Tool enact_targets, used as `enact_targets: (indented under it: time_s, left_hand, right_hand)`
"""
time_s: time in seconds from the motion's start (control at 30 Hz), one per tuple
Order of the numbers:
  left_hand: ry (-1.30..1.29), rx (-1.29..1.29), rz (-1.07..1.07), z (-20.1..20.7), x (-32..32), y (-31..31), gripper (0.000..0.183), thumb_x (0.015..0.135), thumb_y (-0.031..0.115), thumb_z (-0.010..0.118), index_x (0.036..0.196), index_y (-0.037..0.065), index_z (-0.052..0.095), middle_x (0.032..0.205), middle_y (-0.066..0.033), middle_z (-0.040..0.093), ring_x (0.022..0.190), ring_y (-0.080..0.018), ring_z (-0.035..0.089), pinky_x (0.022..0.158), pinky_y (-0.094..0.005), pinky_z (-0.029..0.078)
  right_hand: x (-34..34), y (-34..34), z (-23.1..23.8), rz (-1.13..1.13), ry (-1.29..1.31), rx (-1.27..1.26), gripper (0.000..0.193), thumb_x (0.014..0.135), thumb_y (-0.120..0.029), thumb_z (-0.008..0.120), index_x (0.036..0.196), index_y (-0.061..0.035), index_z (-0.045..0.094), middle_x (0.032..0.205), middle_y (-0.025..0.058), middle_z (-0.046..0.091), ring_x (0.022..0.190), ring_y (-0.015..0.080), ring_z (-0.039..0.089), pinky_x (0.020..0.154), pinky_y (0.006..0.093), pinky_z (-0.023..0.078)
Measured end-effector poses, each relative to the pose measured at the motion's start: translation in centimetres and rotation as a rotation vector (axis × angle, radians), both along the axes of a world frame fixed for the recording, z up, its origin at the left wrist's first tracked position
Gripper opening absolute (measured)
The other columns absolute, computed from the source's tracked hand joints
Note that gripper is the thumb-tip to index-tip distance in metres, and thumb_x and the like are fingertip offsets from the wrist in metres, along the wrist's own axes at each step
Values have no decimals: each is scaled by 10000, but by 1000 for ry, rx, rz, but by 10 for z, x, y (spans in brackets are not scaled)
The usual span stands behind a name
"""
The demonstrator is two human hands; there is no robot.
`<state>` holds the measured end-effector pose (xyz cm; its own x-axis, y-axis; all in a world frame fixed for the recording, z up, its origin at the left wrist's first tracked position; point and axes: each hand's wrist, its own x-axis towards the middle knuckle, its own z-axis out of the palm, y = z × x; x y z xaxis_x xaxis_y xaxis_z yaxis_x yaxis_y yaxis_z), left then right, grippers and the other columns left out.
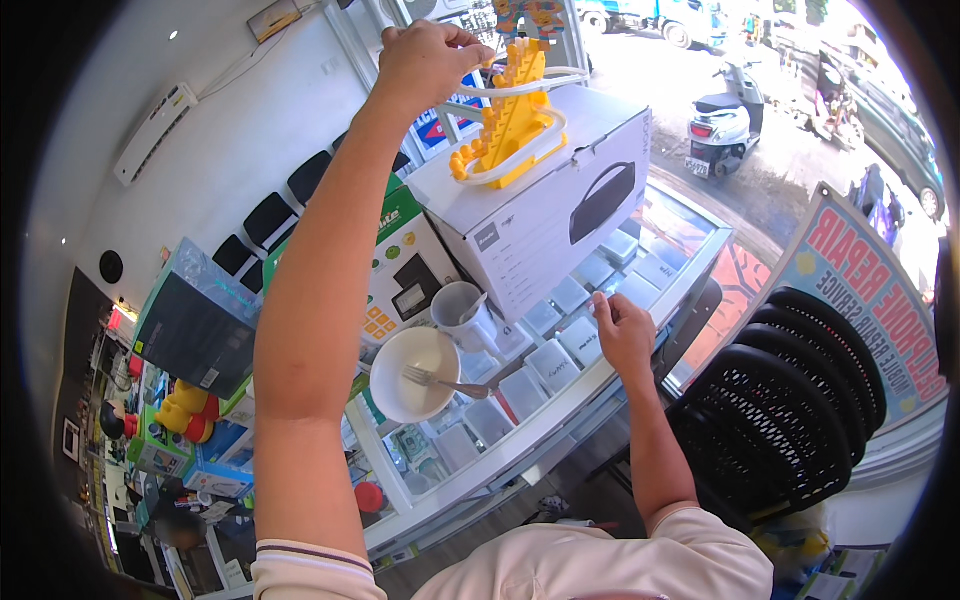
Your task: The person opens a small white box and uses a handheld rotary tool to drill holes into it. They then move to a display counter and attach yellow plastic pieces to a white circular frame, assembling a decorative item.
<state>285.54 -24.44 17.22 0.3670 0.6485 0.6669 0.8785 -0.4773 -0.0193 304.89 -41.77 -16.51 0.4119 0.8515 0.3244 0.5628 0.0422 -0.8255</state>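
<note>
A yellow toy staircase with white looping track (515, 120) stands on a white cardboard box (500, 235). Small yellow figures (461, 160) sit at the low end of its track. My left hand (428, 68) is raised beside the toy's upper part, thumb and fingers pinched together next to the top loop. Whatever lies between those fingertips is too small to make out. Lower down, my right hand (627, 335) hovers over the edge of the glass counter (405, 515), its fingers curled in and the thumb against them. I cannot make out anything in it.
Left of the box are a green and white carton (405, 270), a white mug (462, 312) and a white bowl (395, 385) holding a fork (445, 382). Stacked black chairs (770, 410) and a sign board (855, 290) stand at right. Outside is a parked scooter (725, 120).
</note>
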Motion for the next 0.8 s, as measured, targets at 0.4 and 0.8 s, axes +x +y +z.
enact_targets:
  time_s: [0.4,0.8]
  left_hand:
    - [43,-28,176,-20,24,12,501,909,633,686,1153,214,814,1116,-16,760,1246,-295,506,1064,-485,418]
    - [-133,68,4,7,-14,17,548,970,616,588,1191,156,790,1073,-73,753,1211,-310,527,1051,-478,398]
  right_hand:
    - [1,1,-3,11,17,38,454,1000,-394,650,719,-37,641,569,109,591,527,316,582,545,433,442]
    - [-1,0,0,-1,24,0,451,1003,-408,644,730,-50,650,584,100,606,554,310,598,562,435,443]
